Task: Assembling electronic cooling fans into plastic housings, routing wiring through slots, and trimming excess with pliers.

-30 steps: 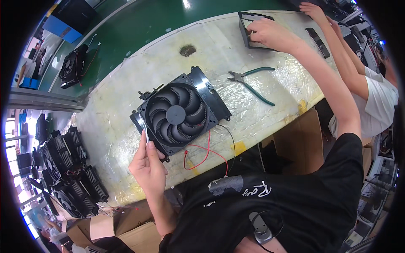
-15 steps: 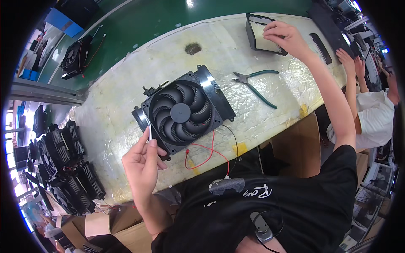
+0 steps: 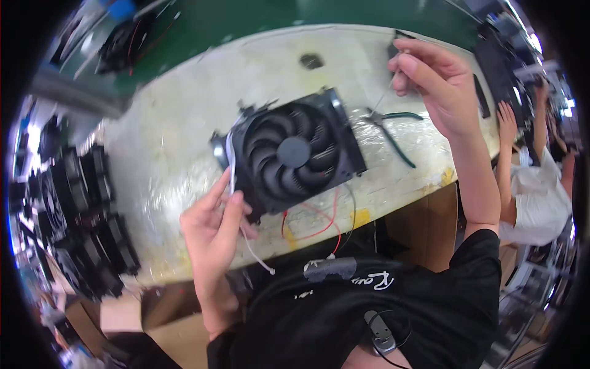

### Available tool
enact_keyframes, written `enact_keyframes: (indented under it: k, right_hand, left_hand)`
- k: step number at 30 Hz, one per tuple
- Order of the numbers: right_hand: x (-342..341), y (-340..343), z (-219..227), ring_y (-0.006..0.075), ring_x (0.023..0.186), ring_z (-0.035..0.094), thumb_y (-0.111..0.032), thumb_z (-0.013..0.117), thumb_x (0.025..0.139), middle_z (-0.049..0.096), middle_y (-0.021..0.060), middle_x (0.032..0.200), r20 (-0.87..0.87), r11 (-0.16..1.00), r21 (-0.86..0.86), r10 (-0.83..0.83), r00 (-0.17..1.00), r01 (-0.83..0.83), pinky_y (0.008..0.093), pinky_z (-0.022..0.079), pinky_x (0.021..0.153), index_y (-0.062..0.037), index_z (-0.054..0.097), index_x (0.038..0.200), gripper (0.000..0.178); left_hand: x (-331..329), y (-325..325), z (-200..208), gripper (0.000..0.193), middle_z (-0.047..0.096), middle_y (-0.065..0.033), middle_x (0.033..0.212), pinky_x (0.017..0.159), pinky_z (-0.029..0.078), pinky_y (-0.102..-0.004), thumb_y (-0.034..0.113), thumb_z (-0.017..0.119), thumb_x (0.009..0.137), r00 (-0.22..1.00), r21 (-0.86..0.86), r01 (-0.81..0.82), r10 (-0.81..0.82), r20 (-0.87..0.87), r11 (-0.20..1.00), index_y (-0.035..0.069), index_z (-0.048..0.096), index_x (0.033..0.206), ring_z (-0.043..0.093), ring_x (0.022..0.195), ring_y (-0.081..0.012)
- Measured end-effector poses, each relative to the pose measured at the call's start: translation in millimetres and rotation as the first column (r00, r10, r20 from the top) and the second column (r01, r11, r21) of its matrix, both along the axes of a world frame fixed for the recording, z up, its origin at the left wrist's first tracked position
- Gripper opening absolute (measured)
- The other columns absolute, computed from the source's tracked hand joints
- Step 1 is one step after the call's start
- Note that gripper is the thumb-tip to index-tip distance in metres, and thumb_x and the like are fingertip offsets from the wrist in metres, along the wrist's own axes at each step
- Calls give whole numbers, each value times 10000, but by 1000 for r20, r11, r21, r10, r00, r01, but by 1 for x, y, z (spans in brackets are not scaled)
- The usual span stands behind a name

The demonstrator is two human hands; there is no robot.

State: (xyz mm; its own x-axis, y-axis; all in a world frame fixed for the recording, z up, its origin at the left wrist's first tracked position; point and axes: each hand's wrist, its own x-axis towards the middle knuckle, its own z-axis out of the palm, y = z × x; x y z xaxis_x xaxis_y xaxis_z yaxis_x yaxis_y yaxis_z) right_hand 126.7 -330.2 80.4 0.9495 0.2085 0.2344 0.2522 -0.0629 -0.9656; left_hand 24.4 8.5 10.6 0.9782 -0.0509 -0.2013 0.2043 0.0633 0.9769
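Observation:
My left hand [image 3: 215,224] pinches a white cable [image 3: 232,154] against the left side of a black cooling fan unit [image 3: 294,152]. The cable's loose end hangs below the fingers, over the table's near edge. Raised at the upper right, my right hand [image 3: 439,86] is closed with thumb and fingertips on a thin pale cable tie [image 3: 386,95], slightly blurred. Beneath the tie lie diagonal cutters with green handles [image 3: 393,142]. A red wire [image 3: 337,227] and a dark one run from the fan's near side toward my shirt.
Behind my right hand stands a dark box [image 3: 401,34], mostly hidden. Several black fan units [image 3: 80,203] are stacked at the left, and another [image 3: 126,46] sits at the upper left. A co-worker's hand [image 3: 507,123] rests at the table's right end.
My right hand has come away from the dark box with a thin tie. The view has shifted. The white cable's end now hangs below my left hand.

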Motion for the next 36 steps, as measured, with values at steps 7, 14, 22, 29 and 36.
enact_keyframes:
  k: [7, 14, 22, 29, 36]
  right_hand:
    - [5, 99, -17, 70, 676, 566, -40, 631, 906, 700, 122, 1033, 43, 997, -63, 57, 997, -55, 205, 443, 610, 21, 674, 1130, 236]
    - [8, 152, -13, 101, 549, 649, -8, 696, 869, 723, 129, 816, -139, 969, -198, 119, 983, -146, 180, 495, 470, 63, 704, 995, 145]
    - [14, 156, 0, 143, 544, 667, -7, 715, 848, 712, 156, 778, -58, 984, -122, 122, 991, -128, 201, 519, 460, 70, 700, 941, 122]
    - [19, 164, -11, 86, 522, 636, -31, 754, 824, 700, 104, 725, -81, 970, -207, 111, 990, -126, 177, 497, 456, 55, 697, 866, 111]
    - [22, 166, -15, 66, 516, 619, -44, 763, 819, 698, 88, 711, -147, 945, -250, 178, 973, -211, 161, 475, 456, 68, 707, 856, 130]
  left_hand:
    - [3, -6, -5, 299, 620, -2, 698, 501, 408, -174, 37, 624, 923, 992, 40, -115, 113, 48, 993, -23, 639, 1216, 528, 567, -19]
    - [2, 2, -4, 285, 634, -22, 701, 436, 388, -175, 67, 608, 935, 995, -74, -91, 89, -39, 993, -26, 644, 1202, 513, 514, -21]
    - [7, 9, 6, 308, 644, -54, 716, 404, 401, -191, 63, 599, 937, 998, -135, -7, -3, -69, 991, -75, 611, 1211, 536, 455, -57]
    - [7, 9, 7, 317, 648, -66, 733, 387, 388, -197, 48, 604, 928, 992, -164, 8, -29, -124, 986, -84, 600, 1216, 526, 435, -54]
    - [5, 6, 2, 313, 644, -58, 730, 383, 387, -201, 53, 602, 931, 991, -173, -4, -20, -134, 985, -66, 608, 1221, 523, 435, -52]
